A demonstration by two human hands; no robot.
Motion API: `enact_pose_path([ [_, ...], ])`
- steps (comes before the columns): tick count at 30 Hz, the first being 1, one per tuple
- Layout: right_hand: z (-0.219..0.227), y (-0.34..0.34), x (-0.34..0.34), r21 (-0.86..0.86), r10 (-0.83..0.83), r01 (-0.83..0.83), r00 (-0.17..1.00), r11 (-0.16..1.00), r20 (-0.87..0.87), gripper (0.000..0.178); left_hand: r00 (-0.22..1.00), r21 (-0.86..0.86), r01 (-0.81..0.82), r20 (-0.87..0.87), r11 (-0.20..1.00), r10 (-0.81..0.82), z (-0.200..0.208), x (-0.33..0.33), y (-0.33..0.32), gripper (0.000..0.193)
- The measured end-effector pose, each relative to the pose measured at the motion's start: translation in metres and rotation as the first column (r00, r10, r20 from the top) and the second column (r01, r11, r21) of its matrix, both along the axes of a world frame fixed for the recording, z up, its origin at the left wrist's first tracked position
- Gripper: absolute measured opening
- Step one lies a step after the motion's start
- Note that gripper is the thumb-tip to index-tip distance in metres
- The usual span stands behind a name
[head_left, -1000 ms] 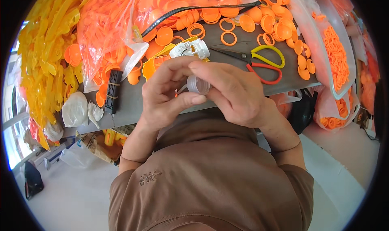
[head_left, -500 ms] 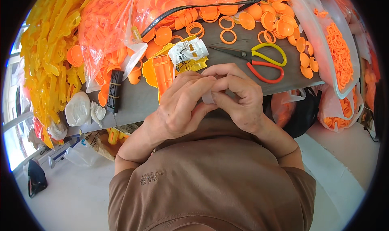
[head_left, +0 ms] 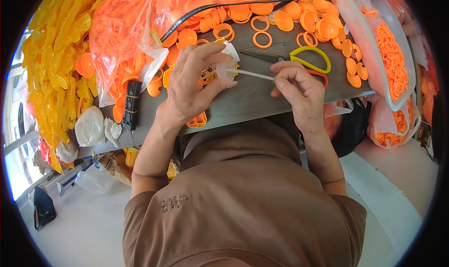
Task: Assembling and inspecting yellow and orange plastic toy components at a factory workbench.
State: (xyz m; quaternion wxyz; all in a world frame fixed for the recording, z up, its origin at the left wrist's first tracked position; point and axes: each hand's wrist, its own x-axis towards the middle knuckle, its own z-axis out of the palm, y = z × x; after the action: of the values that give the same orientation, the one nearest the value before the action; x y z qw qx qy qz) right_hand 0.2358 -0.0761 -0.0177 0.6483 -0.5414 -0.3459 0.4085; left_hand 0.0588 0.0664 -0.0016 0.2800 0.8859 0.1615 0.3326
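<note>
A translucent white strip [head_left: 252,74] stretches between my two hands above the table. My left hand [head_left: 191,80] curls thumb and fingers around its wider, looped end, which resembles a small roll of tape. The other end is pinched between the fingertips of my right hand [head_left: 301,87]. Behind my left hand lies an assembly of yellow, white and orange plastic parts, mostly covered; its orange part [head_left: 197,121] pokes out below the wrist. Scissors with yellow and red handles [head_left: 322,56] lie just beyond my right hand, which hides part of the red handle.
Orange cups and rings [head_left: 327,28] cover the table's far side. Large clear bags [head_left: 121,42] of orange parts and a heap of yellow plastic pieces [head_left: 56,70] stand left. A black bar [head_left: 132,105] lies by the left edge. A tub of orange rings [head_left: 390,56] is at right.
My hands were together near the table's front edge. They have moved apart, left hand up and left over the yellow-white assembly, right hand rightward, with the strip drawn out between them.
</note>
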Motion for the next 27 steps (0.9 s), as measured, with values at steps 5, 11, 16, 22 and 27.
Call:
enact_pose_path([
  [5, 0.006, 0.024, 0.01, 0.11, 0.115, -0.075, 0.9, 0.991, -0.421, 0.022, 0.989, -0.351, 0.09, 0.144, 0.932, -0.041, 0.001, -0.001, -0.007, 0.058],
  [11, 0.003, 0.039, -0.023, -0.113, 0.371, -0.39, 0.915, 0.914, -0.157, 0.014, 0.998, -0.204, 0.06, 0.03, 0.977, -0.055, 0.009, -0.008, -0.008, 0.048],
  [16, -0.002, 0.037, -0.036, 0.092, 0.083, -0.132, 0.908, 0.987, 0.41, 0.013, 0.987, -0.102, 0.117, -0.099, 0.988, -0.127, 0.017, -0.016, -0.001, 0.036],
  [22, -0.017, 0.025, -0.044, 0.053, 0.01, -0.04, 0.88, 0.998, 0.475, 0.015, 0.984, 0.116, 0.156, -0.107, 0.981, -0.144, 0.008, -0.013, 0.014, 0.029],
  [27, -0.013, 0.022, -0.046, -0.073, 0.099, -0.121, 0.96, 0.99, -0.261, 0.029, 0.986, 0.086, 0.166, -0.045, 0.982, -0.163, -0.003, -0.011, 0.015, 0.026],
])
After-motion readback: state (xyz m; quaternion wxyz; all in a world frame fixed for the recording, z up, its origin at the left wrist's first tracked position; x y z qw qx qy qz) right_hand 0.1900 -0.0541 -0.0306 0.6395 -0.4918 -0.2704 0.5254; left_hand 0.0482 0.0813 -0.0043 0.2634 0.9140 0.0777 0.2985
